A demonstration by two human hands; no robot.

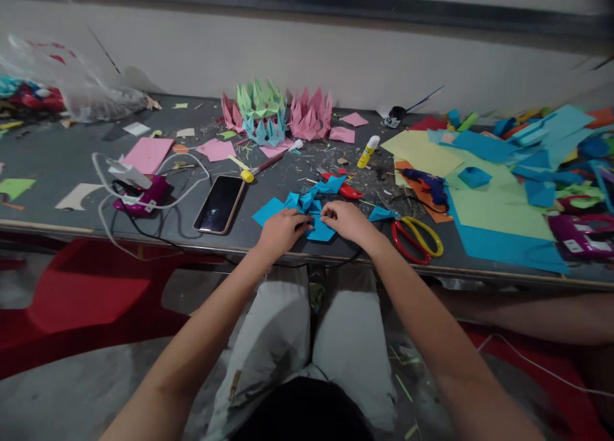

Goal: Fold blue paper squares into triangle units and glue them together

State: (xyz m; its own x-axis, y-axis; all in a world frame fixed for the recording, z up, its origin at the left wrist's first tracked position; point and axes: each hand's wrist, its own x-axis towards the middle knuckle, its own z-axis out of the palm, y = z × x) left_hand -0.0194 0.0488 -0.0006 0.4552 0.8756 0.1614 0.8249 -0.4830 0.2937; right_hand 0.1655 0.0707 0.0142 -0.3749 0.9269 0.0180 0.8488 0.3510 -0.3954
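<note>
Blue folded paper [306, 202] lies at the table's front edge, several pieces overlapping. My left hand [286, 230] is at its left side with curled fingers pressed on the paper. From the right, my right hand [349, 218] pinches the same blue paper, thumb and fingertips together. The exact grip between the fingertips is partly hidden. Just behind my right hand is a red tool [349, 189], its kind unclear. A small blue paper piece [382, 214] sits to the right, beside scissors [418, 239] with red and yellow handles.
A phone [219, 204] and a purple device with white cable [146, 194] are at left. Pink and green paper crowns [263, 105] stand behind, with a glue stick [368, 152], glue gun [426, 185] and yellow paper sheets [503, 204] rightward. Another person's limb shows at lower right.
</note>
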